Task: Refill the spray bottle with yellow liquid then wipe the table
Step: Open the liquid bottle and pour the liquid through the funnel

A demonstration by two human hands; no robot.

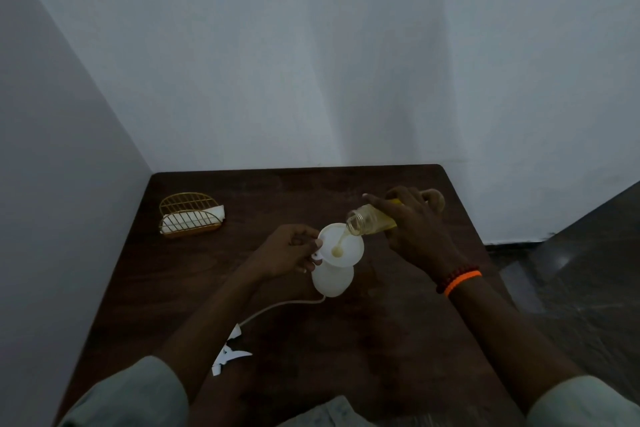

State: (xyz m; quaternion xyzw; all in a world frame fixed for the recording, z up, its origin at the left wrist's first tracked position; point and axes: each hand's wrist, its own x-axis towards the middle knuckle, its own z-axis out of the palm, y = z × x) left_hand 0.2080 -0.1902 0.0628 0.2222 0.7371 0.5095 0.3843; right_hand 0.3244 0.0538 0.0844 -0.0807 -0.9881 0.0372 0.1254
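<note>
A white spray bottle body [333,279] stands upright mid-table with a white funnel [349,250] seated in its neck. My left hand [289,253] pinches the funnel's left rim. My right hand [414,225] grips a clear bottle of yellow liquid [369,220], tipped mouth-down to the left over the funnel. A thin yellow stream falls from it into the funnel's centre. The white spray head [230,350] lies on the table at the front left, its dip tube [277,307] curving back towards the bottle.
A gold wire holder with white napkins [190,217] sits at the back left of the dark wooden table [381,340]. A round brownish object [434,198] lies behind my right hand. White walls close the back and left; floor lies to the right.
</note>
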